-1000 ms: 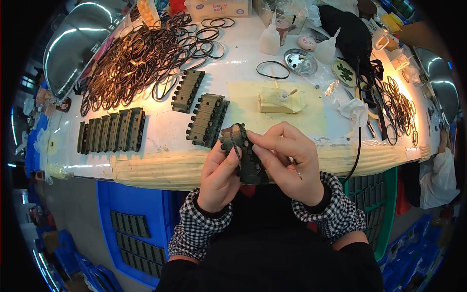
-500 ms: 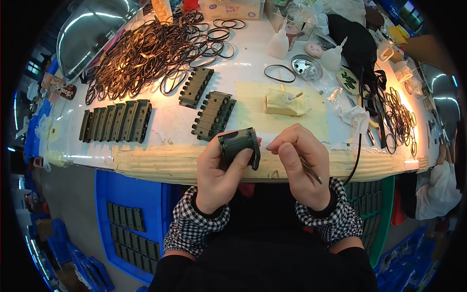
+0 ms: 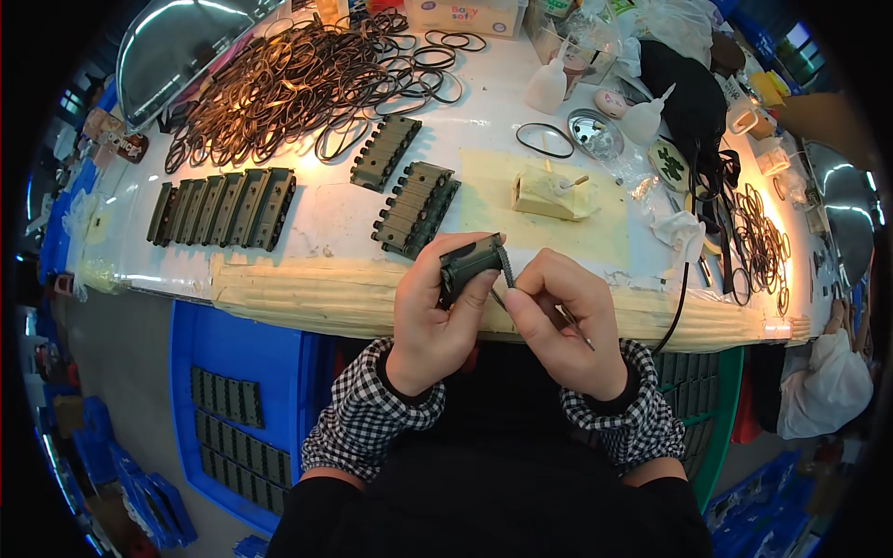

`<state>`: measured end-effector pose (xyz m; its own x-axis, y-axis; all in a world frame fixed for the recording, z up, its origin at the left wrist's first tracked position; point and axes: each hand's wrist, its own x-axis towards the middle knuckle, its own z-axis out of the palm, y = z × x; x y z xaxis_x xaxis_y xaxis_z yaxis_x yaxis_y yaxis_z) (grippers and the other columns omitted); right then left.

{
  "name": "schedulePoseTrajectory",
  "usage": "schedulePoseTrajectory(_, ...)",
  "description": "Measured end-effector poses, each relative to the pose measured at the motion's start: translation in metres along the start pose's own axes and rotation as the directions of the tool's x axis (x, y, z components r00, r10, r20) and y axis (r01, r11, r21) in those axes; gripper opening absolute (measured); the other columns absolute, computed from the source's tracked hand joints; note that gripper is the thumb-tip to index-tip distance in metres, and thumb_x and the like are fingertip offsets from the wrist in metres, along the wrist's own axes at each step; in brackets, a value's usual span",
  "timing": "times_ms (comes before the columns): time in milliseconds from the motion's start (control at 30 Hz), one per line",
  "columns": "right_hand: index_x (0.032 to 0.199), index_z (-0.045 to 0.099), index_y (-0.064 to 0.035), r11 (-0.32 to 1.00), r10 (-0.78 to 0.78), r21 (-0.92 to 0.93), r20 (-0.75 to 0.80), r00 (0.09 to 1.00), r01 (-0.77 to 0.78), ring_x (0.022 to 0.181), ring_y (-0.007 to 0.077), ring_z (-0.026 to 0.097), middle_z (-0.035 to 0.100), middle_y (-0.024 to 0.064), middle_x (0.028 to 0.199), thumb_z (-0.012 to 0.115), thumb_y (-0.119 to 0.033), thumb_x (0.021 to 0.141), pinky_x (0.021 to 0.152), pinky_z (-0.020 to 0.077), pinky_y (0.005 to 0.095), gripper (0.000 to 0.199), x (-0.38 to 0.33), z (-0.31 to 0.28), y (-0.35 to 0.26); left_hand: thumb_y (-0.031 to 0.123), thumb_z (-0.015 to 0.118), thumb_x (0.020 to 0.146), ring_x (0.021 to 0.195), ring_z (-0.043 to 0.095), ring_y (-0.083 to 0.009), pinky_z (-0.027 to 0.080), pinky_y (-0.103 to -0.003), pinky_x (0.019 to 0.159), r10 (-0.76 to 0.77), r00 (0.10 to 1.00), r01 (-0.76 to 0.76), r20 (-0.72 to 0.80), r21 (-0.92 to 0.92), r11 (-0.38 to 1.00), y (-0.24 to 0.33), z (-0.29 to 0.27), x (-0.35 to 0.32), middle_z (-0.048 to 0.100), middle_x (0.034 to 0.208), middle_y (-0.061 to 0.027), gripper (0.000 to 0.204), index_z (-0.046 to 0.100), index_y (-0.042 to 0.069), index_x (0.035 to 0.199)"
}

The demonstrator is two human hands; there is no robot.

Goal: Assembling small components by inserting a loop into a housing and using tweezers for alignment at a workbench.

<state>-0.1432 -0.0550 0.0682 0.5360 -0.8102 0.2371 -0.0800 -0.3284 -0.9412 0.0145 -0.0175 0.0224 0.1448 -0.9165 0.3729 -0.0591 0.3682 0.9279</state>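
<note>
Left hand (image 3: 435, 321) grips a dark green ribbed plastic part (image 3: 470, 263), thumb across its near face and fingers curled behind it; the part sits just above the front edge of the desk (image 3: 326, 223), in front of the person's chest. Part's long axis runs roughly left to right, tilted slightly up toward the right; its right end points at the right hand, and a narrow ridged edge shows on that end. Right hand (image 3: 563, 321) sits just right of the left hand, nearly touching it, fingers pressed together and pinching a thin metal tool (image 3: 569, 324) whose tip meets the right end of the part; the tool's shaft shows below the fingers, angled down to the right. Which finger pads hold the tip is hard to tell. Just beyond the left hand lies a dark green block of joined parts (image 3: 416, 208), long axis running away from the hand and slightly right. A second block (image 3: 385, 152) lies farther beyond it, same slant. Well left of the left hand is a row of similar parts (image 3: 223, 206) side by side. Beyond the right hand sits a pale foam block (image 3: 547, 193) with a stick in it. Far beyond both hands is a heap of black rubber rings (image 3: 288, 79). Below the left hand, under the desk, is a blue crate (image 3: 233, 363) holding more green parts.
</note>
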Motion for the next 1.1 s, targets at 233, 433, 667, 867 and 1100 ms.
schedulePoseTrajectory(233, 0.083, 0.057, -0.0014, 0.907, 0.198, 0.371, 0.047, 0.979, -0.201, 0.056, 0.0020, 0.039, 0.054, -0.0011, 0.074, 0.057, -0.015, 0.093, 0.050, 0.0293, 0.0191, 0.017, -0.004, -0.003, 0.005, -0.002, 0.061, 0.088, 0.090, 0.061, -0.0199, 0.048, -0.029, 0.081, 0.223, 0.974, -0.224, 0.027, 0.221, 0.949, 0.002, 0.000, 0.006, 0.061, 0.104, -0.0127, 0.025, 0.055, -0.003, 0.112)
schedulePoseTrajectory(433, 0.084, 0.055, -0.0027, 0.817, 0.264, 0.513, 0.071, 0.962, -0.262, 0.061, -0.0002, 0.043, 0.057, -0.0027, 0.073, 0.055, -0.017, 0.096, 0.052, 0.0331, 0.0168, 0.018, 0.002, -0.003, 0.002, -0.004, 0.060, 0.087, 0.090, 0.061, -0.0235, 0.047, -0.030, 0.080, 0.291, 0.956, -0.288, 0.044, 0.346, 0.893, 0.006, 0.002, 0.005, 0.062, 0.101, -0.0140, 0.023, 0.056, -0.003, 0.109)
schedulePoseTrajectory(667, 0.079, 0.052, -0.0028, 0.944, 0.147, 0.299, -0.014, 0.989, -0.136, 0.053, -0.0036, 0.034, 0.046, -0.0080, 0.064, 0.058, -0.007, 0.092, 0.047, 0.0246, 0.0169, 0.014, 0.000, 0.002, 0.010, -0.003, 0.058, 0.089, 0.094, 0.061, -0.0199, 0.049, -0.031, 0.083, 0.170, 0.985, -0.167, -0.008, 0.151, 0.974, 0.001, 0.005, -0.001, 0.061, 0.104, -0.0129, 0.023, 0.055, -0.005, 0.112)
schedulePoseTrajectory(867, 0.077, 0.052, -0.0032, 0.966, 0.112, 0.239, -0.037, 0.993, -0.100, 0.051, -0.0046, 0.032, 0.044, -0.0091, 0.061, 0.058, -0.006, 0.090, 0.044, 0.0225, 0.0167, 0.015, 0.000, 0.003, 0.013, -0.001, 0.059, 0.090, 0.092, 0.059, -0.0175, 0.048, -0.028, 0.082, 0.014, 0.998, -0.016, -0.064, -0.027, 1.000, -0.002, 0.009, -0.008, 0.060, 0.102, -0.0116, 0.022, 0.056, -0.005, 0.112)
schedulePoseTrajectory(1100, 0.076, 0.051, -0.0035, 0.961, 0.118, 0.257, -0.055, 0.991, -0.100, 0.051, -0.0042, 0.033, 0.045, -0.0081, 0.059, 0.059, -0.007, 0.090, 0.044, 0.0234, 0.0170, 0.016, -0.002, 0.009, 0.015, -0.004, 0.054, 0.090, 0.094, 0.058, -0.0166, 0.046, -0.027, 0.084, 0.006, 1.000, -0.010, -0.028, -0.137, 0.990, 0.007, 0.013, -0.006, 0.060, 0.100, -0.0116, 0.029, 0.050, -0.004, 0.119)
